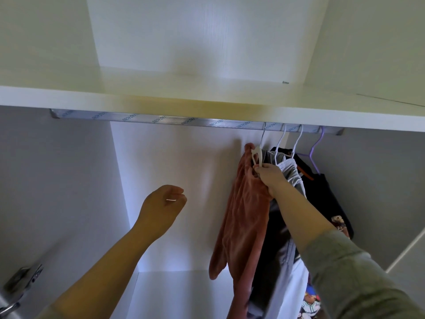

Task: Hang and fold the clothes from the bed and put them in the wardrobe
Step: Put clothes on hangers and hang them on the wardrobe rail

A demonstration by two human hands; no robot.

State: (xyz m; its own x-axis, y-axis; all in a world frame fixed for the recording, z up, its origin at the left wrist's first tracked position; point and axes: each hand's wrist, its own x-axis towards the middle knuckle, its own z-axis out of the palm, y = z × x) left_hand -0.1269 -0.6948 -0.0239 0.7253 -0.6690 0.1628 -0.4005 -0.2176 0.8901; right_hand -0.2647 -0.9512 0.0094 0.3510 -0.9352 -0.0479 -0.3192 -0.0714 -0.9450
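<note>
Right hand [270, 178]: pinches one white plastic hanger [256, 155], fingers curled round its neck.
Garment: one rust-pink fleece garment [243, 215] on that hanger, at the right end of the silver metal rail [161, 119].
Hanger hooks [281, 140] on rail: four.
Left hand [161, 203]: loosely curled, empty, left of the garment.

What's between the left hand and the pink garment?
Nothing: head view shows only the bare white back panel between left hand and pink garment, held by its hanger in the right hand.
</note>
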